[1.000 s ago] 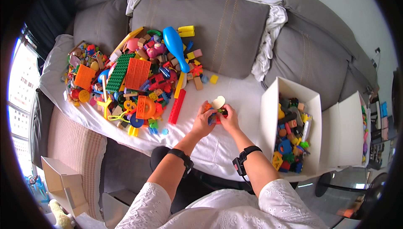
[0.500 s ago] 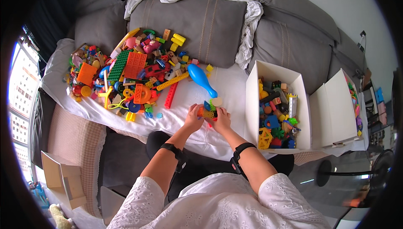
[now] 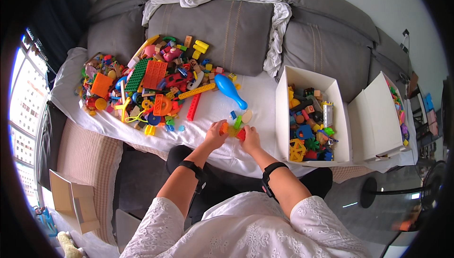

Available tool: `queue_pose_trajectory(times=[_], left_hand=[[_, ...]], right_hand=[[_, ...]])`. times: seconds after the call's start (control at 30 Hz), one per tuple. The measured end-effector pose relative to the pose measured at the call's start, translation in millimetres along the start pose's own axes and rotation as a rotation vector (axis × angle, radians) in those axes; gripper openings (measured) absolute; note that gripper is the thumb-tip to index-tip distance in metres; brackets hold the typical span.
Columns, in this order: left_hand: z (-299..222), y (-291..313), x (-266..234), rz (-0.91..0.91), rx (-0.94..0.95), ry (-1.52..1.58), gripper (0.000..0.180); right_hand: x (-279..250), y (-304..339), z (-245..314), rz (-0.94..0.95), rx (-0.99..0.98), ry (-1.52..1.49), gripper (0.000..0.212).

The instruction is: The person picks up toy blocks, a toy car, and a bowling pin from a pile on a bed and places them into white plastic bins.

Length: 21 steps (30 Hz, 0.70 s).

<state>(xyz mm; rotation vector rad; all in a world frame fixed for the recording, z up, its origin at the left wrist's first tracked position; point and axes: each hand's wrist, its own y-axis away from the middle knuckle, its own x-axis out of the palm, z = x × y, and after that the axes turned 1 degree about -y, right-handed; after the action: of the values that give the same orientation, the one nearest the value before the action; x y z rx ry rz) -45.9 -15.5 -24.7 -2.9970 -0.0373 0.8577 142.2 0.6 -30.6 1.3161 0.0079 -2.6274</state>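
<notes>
On the white cloth [image 3: 257, 130], my left hand [image 3: 215, 135] closes its fingers round a small orange toy piece [image 3: 223, 129]. My right hand [image 3: 251, 140], a little to the right, grips a red toy piece [image 3: 241, 135]. A yellow piece [image 3: 231, 131] shows between the two hands; whether it is joined to either piece I cannot tell. Just beyond the fingers are a green piece [image 3: 238, 122], a small blue block [image 3: 233, 114] and a pale beige oval piece [image 3: 247, 116]. Farther off lies a blue toy bowling pin [image 3: 228, 90].
A large heap of mixed toys [image 3: 153, 76] covers the left of the cloth, with a red bar [image 3: 193, 107] at its edge. At right stand a white box [image 3: 282, 130] holding toys and a second white box [image 3: 373, 121]. The grey sofa back [image 3: 208, 35] rises behind.
My hands have drawn slightly apart, and the red piece in my right hand now shows more clearly. The view has shifted a little.
</notes>
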Motion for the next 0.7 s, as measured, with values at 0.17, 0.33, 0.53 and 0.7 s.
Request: queue_pose_trajectory(times=[0.17, 0.33, 0.53, 0.7], left_hand=[[-18.7, 5.9, -12.5, 0.136, -0.348, 0.185, 0.047], [-40.2, 5.3, -15.6, 0.145, -0.444, 0.521, 0.036], [-45.0, 9.1, -25.9, 0.078, -0.413, 0.917, 0.032], [-119.1, -15.1, -19.6, 0.124, -0.414, 1.054, 0.029]], right_hand=[[-20.3, 9.6, 17.2, 0.024, -0.046, 0.18, 0.048], [-20.3, 1.4, 1.9, -0.002, 0.105, 0.177, 0.057], [-47.0, 8.6, 30.5, -0.184, 0.084, -0.424, 0.043], [-126.7, 43.7, 65.9, -0.085, 0.092, -0.988, 0.022]])
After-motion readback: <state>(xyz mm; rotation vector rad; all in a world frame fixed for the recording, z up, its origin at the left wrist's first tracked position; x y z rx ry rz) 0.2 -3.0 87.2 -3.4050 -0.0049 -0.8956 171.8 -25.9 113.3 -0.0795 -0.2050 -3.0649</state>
